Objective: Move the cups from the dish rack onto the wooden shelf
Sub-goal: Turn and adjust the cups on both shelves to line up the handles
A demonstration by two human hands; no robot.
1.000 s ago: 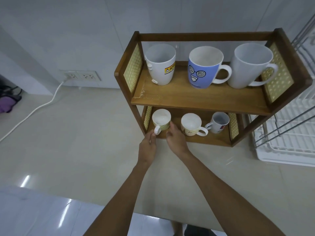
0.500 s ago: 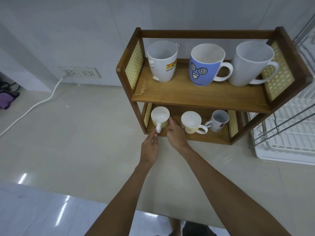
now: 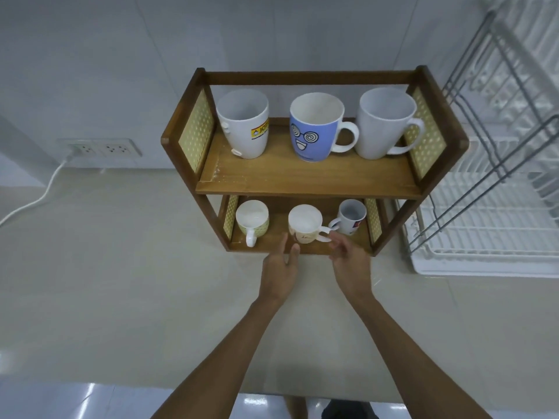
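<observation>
A white cable [image 3: 36,198] is running from the wall socket [image 3: 99,148], well to the left of the wooden shelf [image 3: 305,176], which is standing on the counter [image 3: 121,267]. On the shelf's top board three big cups are standing upright: a white cup with a yellow label [image 3: 243,124] at the left, a blue cup with a face [image 3: 314,128] in the middle, a plain white cup [image 3: 382,124] at the right. On the shelf's bottom board a green-patterned cup [image 3: 252,220] is sitting at the left, a cream cup [image 3: 305,223] in the middle and a small white cup [image 3: 351,216] at the right. In front of the shelf's bottom board, the left hand [image 3: 279,269] is hovering with fingers spread, gripping nothing, just beside the cream cup. The right hand [image 3: 352,263] is also loosely spread and empty, its fingertips [image 3: 334,238] right at the cream cup's handle; whether they are touching is unclear. The white dish rack [image 3: 490,231] is standing just to the right of the shelf.
</observation>
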